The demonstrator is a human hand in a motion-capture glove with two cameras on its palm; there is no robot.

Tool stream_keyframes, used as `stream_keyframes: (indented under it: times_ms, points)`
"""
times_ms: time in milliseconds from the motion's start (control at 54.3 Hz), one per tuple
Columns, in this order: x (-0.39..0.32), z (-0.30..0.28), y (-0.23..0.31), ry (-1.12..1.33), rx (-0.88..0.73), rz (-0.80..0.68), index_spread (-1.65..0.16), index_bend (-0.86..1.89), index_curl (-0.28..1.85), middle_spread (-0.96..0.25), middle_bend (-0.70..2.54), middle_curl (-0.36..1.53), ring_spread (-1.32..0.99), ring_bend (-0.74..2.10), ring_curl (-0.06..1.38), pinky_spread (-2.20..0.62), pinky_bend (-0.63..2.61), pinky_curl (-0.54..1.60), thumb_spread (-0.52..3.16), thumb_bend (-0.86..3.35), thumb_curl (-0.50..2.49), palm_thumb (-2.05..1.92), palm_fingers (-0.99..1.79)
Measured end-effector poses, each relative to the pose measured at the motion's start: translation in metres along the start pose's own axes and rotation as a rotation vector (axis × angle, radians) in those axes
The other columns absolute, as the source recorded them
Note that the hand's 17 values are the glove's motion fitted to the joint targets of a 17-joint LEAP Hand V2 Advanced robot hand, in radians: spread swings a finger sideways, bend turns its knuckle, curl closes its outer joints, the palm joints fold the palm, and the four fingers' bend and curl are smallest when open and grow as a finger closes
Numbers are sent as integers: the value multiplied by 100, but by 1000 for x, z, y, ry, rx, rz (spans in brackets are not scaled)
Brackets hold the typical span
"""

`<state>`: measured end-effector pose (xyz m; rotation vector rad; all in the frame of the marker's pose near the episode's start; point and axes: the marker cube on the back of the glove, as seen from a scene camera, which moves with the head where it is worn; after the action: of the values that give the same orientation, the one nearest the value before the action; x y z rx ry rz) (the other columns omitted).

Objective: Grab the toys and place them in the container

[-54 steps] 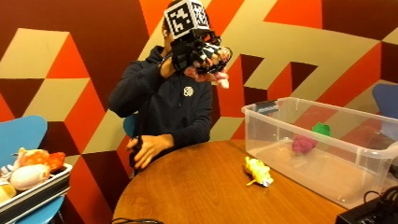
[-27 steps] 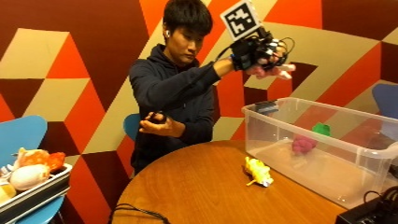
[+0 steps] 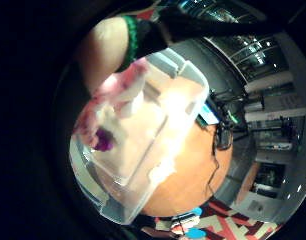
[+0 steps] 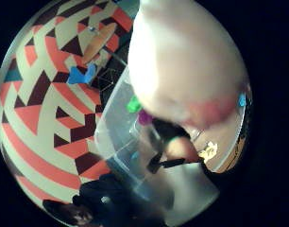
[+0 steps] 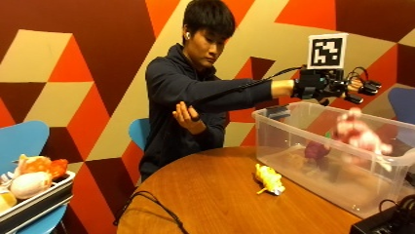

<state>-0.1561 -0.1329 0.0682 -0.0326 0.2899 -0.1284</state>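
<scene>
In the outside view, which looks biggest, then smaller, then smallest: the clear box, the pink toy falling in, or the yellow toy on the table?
1. Clear box, by far the biggest.
2. Pink toy, blurred in mid-air over the box.
3. Yellow toy on the table, looks a little smaller.

A pink and white plush toy above the clear plastic container; inside, purple and green toys. A yellow toy on the brown wooden bench. Black glove on the right hand.
</scene>
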Motion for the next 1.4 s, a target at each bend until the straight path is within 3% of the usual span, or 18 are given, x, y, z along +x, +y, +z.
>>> stream_keyframes:
  times_ms: [184, 294, 460, 589, 736, 1012, 1122, 1288, 1398]
  points:
    - [33, -13, 39, -7, 54, -62, -31, 9, 73, 0, 17, 53, -4, 15, 45, 2, 98, 43, 104, -6, 69, 6, -30]
    - [54, -32, 81, -186, 87, -63, -29, 10, 64, 0, 24, 52, -2, 18, 43, 4, 86, 39, 115, -2, 61, 4, -12]
    - [112, -27, 147, -168, 19, -40, -28, 19, 59, -3, 29, 52, -3, 26, 43, 4, 75, 34, 135, 13, 58, 26, 8]
    - [151, -4, 175, -171, -33, 44, -29, 23, 60, -4, 28, 51, -3, 22, 43, 4, 71, 33, 144, 24, 61, 43, 7]
    - [162, 60, 179, -82, -242, 121, -31, 13, 55, -3, 13, 45, -2, 18, 42, 3, 82, 36, 142, 25, 62, 51, -12]
    - [119, 162, 163, 142, -533, -41, -32, 16, 45, 2, 4, 28, 0, 12, 34, 3, 87, 37, 136, 22, 58, 57, -33]
    - [118, 180, 151, 145, -532, -67, -35, 30, 48, 2, 3, 23, 1, 9, 29, 2, 82, 36, 145, 30, 61, 68, -28]
    - [124, 186, 148, 99, -428, -88, -35, 93, 65, -1, 13, 19, -1, 12, 22, 2, 65, 31, 152, 38, 64, 78, 6]
    - [133, 184, 156, 32, -370, -58, -28, 100, 66, -6, 34, 26, -6, 15, 19, 1, 56, 28, 151, 37, 63, 78, 25]
